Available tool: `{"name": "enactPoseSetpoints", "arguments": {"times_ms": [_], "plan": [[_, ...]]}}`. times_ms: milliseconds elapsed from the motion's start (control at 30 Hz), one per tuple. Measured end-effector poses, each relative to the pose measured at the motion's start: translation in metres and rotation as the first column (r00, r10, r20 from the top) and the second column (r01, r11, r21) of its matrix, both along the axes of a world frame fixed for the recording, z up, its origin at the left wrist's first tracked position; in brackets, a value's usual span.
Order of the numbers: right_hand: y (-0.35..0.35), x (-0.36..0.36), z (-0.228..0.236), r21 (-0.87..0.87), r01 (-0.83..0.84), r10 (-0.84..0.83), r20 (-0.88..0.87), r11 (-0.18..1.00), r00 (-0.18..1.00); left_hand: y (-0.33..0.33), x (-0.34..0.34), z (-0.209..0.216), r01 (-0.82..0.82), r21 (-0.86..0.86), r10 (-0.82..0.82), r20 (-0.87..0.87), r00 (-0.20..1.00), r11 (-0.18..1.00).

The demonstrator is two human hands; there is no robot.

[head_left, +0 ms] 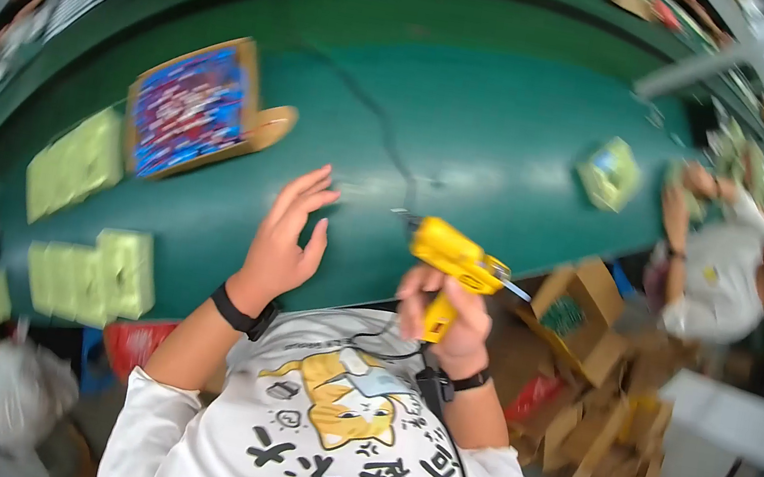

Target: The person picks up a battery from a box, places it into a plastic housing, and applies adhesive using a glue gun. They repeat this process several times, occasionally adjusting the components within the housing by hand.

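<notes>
My right hand [451, 321] is wrapped round the handle of a yellow hot glue gun [449, 247]. Its dark nozzle points to the far left, and a pale stick juts from its rear. A black cord runs from the handle past my right wrist. My left hand [288, 232] hovers over the green work surface [508, 139], fingers stretched out with nothing in them. Nearest to it is an open cardboard box [255, 84] full of blue and red items. Pale green packages [91, 274] stand in a row farther left.
More pale green packages [74, 165] sit beside the cardboard box. A single green package [609, 175] lies at right, near a co-worker [723, 263]. Open cartons [580, 315] and flattened cardboard [617, 456] crowd the floor at right. A dark line crosses the surface.
</notes>
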State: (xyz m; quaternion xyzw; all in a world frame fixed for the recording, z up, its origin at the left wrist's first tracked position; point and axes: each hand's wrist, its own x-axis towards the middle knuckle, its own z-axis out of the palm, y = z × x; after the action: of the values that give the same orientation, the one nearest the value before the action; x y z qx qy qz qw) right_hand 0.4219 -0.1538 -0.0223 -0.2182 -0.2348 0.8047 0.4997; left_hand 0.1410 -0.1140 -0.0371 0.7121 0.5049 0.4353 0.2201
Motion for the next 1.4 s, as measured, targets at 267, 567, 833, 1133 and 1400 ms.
{"name": "enactPoseSetpoints", "arguments": {"times_ms": [267,567,833,1133,1400], "plan": [[0.023,0.000,-0.074,0.060,0.095,-0.102,0.129,0.994,0.986,-0.121,-0.247,0.043,-0.735,0.057,0.569,-0.675,0.471,0.676],[0.035,-0.026,-0.087,0.215,0.074,-0.134,0.278,0.974,0.951,-0.140,-0.285,0.034,-0.812,-0.169,0.461,-0.750,0.474,0.559],[0.033,-0.025,-0.085,0.191,0.123,-0.174,0.275,0.974,0.946,-0.123,-0.257,0.065,-0.229,-0.008,0.114,-0.851,0.513,0.973],[0.035,-0.023,-0.087,0.134,0.128,-0.158,0.245,0.983,0.956,-0.090,-0.213,0.067,0.030,-0.244,-0.240,-0.915,0.324,0.969],[0.041,-0.027,-0.087,0.083,0.137,-0.152,0.219,0.987,0.964,-0.030,-0.094,0.026,0.183,-0.128,-0.216,-0.758,0.615,0.975]]}}
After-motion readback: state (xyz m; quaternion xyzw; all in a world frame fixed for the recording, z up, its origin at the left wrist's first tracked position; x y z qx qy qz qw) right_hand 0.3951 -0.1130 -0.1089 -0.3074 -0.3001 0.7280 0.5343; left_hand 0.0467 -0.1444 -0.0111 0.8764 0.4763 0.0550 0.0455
